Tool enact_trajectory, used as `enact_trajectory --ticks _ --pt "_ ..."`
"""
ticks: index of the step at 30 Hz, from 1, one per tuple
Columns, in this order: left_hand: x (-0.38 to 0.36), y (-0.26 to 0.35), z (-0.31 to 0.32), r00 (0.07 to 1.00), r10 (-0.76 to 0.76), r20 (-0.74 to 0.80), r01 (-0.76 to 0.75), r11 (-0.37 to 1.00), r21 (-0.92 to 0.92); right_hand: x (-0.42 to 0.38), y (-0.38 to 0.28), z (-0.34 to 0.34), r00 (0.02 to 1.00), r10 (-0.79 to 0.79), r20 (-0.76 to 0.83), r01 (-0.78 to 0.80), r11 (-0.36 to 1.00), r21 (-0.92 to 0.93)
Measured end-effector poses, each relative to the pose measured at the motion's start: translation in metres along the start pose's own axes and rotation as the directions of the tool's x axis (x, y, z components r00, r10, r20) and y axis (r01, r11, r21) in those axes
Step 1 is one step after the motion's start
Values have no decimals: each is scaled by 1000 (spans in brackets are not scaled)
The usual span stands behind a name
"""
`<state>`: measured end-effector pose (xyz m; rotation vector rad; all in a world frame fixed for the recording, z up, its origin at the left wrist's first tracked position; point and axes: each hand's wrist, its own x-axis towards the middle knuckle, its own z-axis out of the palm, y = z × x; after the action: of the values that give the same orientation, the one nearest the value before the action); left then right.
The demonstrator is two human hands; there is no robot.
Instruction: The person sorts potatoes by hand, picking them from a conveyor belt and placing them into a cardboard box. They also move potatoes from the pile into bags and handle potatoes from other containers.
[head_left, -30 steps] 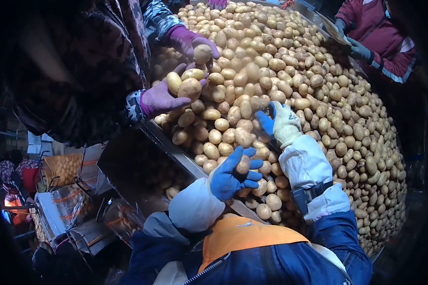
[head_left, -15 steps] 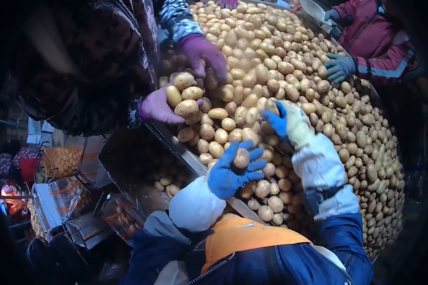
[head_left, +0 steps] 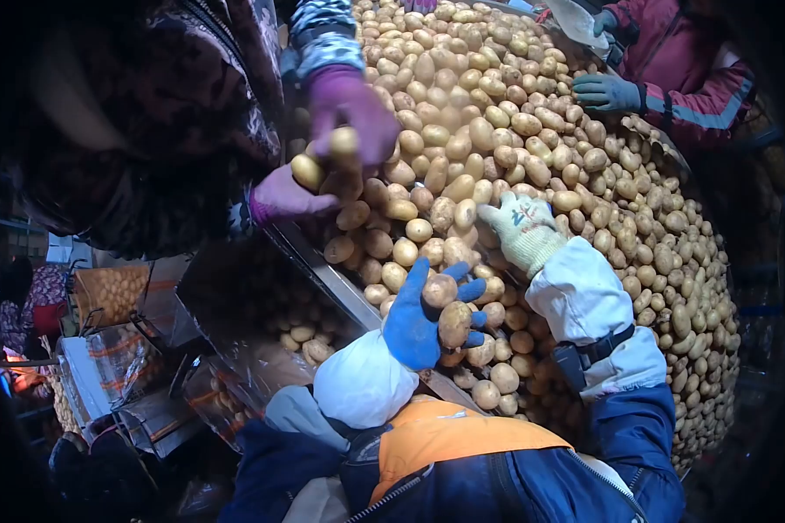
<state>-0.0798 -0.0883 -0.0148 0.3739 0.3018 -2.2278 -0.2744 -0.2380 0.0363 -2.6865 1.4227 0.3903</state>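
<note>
My left hand (head_left: pixel 412 327), in a blue-palmed glove, is turned palm up with its fingers partly spread. Two potatoes rest in it: a round potato (head_left: pixel 440 291) near the fingers and a browner potato (head_left: pixel 454 324) closer to the palm's outer side. My right hand (head_left: pixel 525 228), in a pale knitted glove with its back upward, reaches onto the heap of potatoes (head_left: pixel 576 174). Its fingers point left and bend down among the potatoes; their tips are hidden, so I cannot see whether they grip one.
A metal edge (head_left: pixel 344 292) borders the heap on the left. Across it, a person in purple gloves (head_left: pixel 292 192) handles potatoes. Another person's grey-green glove (head_left: pixel 606 92) lies on the heap at upper right. Bags of potatoes (head_left: pixel 111 292) stand at lower left.
A second potato now lies in my left hand. My right hand has turned from showing its blue palm to back upward, lower on the heap. The purple gloves have drawn together around potatoes.
</note>
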Motion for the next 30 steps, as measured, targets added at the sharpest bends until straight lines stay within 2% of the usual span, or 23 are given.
enact_trajectory --ticks 3,5,7,10,11,13,14,15,17,18,19,21,23,24,25,26,27,29,30 --pt "-2 3 -4 999 -26 32 28 998 -52 0 4 2 997 -80 -5 79 991 -108" --pt "-4 6 -6 998 -41 42 43 998 -49 0 7 1 962 -9 272 38 994 -102" --pt "-6 7 -9 997 -61 47 64 997 -47 -4 6 6 971 -21 238 50 992 -115" --pt "-6 5 -13 973 -115 200 144 980 -138 1 -2 18 977 59 206 -38 993 -107" --pt "-7 4 -11 973 -113 203 142 980 -136 3 1 18 977 59 203 -37 993 -110" --pt "-10 5 -3 958 -137 251 188 963 -194 8 8 17 978 3 208 11 998 -68" --pt "-10 6 -11 941 -122 316 200 953 -226 7 16 20 992 -47 117 54 997 -53" --pt "-15 6 -8 942 -106 319 184 956 -228 0 19 20 997 -41 -60 41 999 -10" --pt "-25 6 -1 949 -40 313 109 973 -206 -17 17 2 988 74 -132 -30 950 311" --pt "-29 5 -1 956 -14 292 79 974 -214 -34 10 -11 985 121 -126 -59 909 411" --pt "-32 4 -3 957 -2 290 68 974 -218 -48 0 -20 972 145 -184 -22 839 544" --pt "-34 2 -5 962 33 269 23 979 -203 -72 -18 -32 993 111 31 -84 511 855" --pt "-35 0 -8 957 34 288 13 987 -158 -93 -42 -36 991 -38 -125 125 556 822" --pt "-37 -1 -9 957 51 286 5 981 -192 -104 -55 -45 998 -57 -4 38 598 800" --pt "-40 -3 -10 956 69 284 -3 974 -225 -112 -69 -61 997 -65 39 6 579 815" --pt "-46 -5 -9 988 87 129 -80 995 -57 -115 -72 -58 998 -2 64 -52 545 836" --pt "-48 -7 -11 986 105 129 -98 993 -60 -116 -74 -52 994 55 93 -108 508 855" --pt "-57 -9 -20 988 99 120 -80 986 -149 -114 -69 -21 987 161 -31 -43 438 898" --pt "-69 -8 -19 991 103 88 -88 984 -157 -116 -69 -19 982 165 -96 4 483 875"
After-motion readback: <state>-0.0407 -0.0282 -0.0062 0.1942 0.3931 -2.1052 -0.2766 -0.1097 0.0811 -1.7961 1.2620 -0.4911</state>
